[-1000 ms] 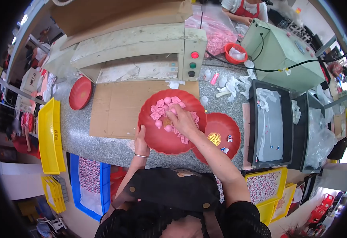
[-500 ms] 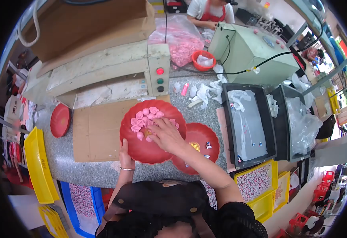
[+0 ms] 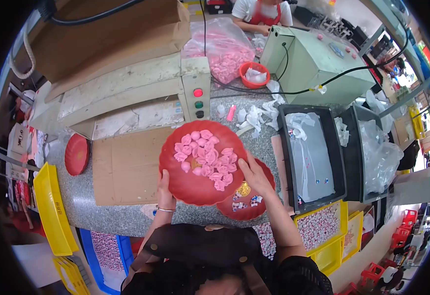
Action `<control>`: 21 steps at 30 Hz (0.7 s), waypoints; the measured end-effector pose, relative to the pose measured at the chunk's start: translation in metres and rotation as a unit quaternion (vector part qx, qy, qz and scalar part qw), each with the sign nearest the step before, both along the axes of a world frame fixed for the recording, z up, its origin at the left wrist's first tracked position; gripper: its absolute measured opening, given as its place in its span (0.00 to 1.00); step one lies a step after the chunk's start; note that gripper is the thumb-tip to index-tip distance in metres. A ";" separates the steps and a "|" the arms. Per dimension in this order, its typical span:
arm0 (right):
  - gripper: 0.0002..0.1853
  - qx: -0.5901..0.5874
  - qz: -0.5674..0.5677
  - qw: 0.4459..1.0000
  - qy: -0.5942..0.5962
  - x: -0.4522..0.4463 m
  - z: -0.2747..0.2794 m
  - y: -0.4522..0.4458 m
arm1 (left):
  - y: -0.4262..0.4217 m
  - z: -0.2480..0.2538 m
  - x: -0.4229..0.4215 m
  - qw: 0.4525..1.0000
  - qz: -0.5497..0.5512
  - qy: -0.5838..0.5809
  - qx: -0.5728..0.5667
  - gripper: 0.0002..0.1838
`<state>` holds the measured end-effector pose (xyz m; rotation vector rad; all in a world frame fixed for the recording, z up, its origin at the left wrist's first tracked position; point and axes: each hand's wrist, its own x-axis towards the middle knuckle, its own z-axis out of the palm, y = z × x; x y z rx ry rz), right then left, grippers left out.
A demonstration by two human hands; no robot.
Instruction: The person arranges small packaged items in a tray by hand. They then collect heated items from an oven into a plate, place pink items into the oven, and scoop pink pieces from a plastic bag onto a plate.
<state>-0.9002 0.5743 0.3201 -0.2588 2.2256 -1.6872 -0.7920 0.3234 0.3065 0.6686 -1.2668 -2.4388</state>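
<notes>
A red scalloped plate [image 3: 188,188] is held up in both my hands, tilted toward me. Small pink bow-like or flower-like pieces and a few round pink balls [image 3: 206,152] lie in it. My left hand [image 3: 166,192] grips its lower left rim, thumb on the edge. On the right rim, my right hand [image 3: 255,177] has its thumb over the top and its other fingers partly hidden. Partly beneath sits a second red plate [image 3: 248,212] with a gold emblem and several tiny blue, white and red pieces.
Behind the cardboard sheet [image 3: 121,172] stands a pale machine [image 3: 126,88] with lit red button. Black trays [image 3: 340,182] are at right, yellow trays [image 3: 52,206] at left. A bag of pink pieces [image 3: 225,54] lies farther back; a person in a red apron [image 3: 266,14] sits beyond.
My right hand has moved off the pink pieces to the plate's right rim. The plate has shifted slightly right. More small pieces show in the lower plate.
</notes>
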 end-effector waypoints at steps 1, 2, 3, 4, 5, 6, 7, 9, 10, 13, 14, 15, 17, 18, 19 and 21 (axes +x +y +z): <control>0.31 0.030 0.007 0.999 0.027 0.001 0.004 -0.002 | 0.003 0.005 -0.002 1.000 -0.012 -0.004 0.008 0.26; 0.28 0.066 -0.008 0.998 0.016 0.001 0.005 -0.002 | 0.004 0.010 -0.002 1.000 -0.023 -0.012 0.015 0.26; 0.27 0.058 -0.012 0.998 0.032 0.000 0.002 -0.001 | 0.003 0.008 -0.003 0.999 -0.032 -0.021 -0.013 0.26; 0.27 0.049 -0.015 0.998 0.045 -0.001 -0.003 -0.001 | 0.004 0.012 -0.004 0.999 -0.033 -0.024 -0.022 0.26; 0.26 0.049 -0.018 0.998 0.019 -0.001 -0.001 -0.003 | 0.003 0.014 -0.003 0.998 -0.034 -0.030 -0.032 0.26; 0.25 0.020 -0.011 1.000 0.004 -0.001 0.002 -0.005 | -0.002 0.013 -0.001 0.998 -0.053 -0.037 -0.029 0.27; 0.25 0.024 -0.008 0.999 0.019 -0.001 -0.007 -0.004 | -0.004 0.013 0.001 0.998 -0.040 -0.046 -0.032 0.27; 0.25 0.045 -0.004 0.998 0.048 -0.003 -0.017 -0.006 | -0.005 0.015 0.001 0.995 -0.060 -0.020 -0.073 0.26; 0.25 0.034 0.002 0.998 0.045 -0.003 -0.016 -0.007 | -0.007 0.016 0.003 0.995 -0.065 -0.038 -0.068 0.26; 0.25 0.024 0.013 0.998 0.051 0.001 -0.013 -0.013 | -0.010 0.012 0.008 0.995 -0.047 -0.017 -0.089 0.24; 0.24 0.020 0.011 0.999 0.049 0.001 -0.013 -0.014 | -0.011 0.012 0.010 0.995 -0.041 -0.018 -0.091 0.24; 0.24 0.015 0.009 0.999 0.046 0.003 -0.014 -0.015 | -0.012 0.012 0.012 0.995 -0.045 -0.020 -0.092 0.25; 0.24 0.036 0.008 0.997 0.072 0.006 -0.013 -0.019 | -0.016 0.014 0.016 0.995 -0.044 -0.022 -0.092 0.26; 0.24 0.027 0.007 0.997 0.077 0.008 -0.010 -0.020 | -0.019 0.015 0.018 0.992 -0.047 -0.022 -0.112 0.27; 0.23 0.018 0.006 0.996 0.082 0.010 -0.005 -0.022 | -0.020 0.016 0.019 0.990 -0.052 -0.022 -0.131 0.29; 0.24 0.030 0.001 0.997 0.071 0.016 0.006 -0.026 | -0.022 0.008 0.020 0.967 0.000 -0.032 -0.254 0.30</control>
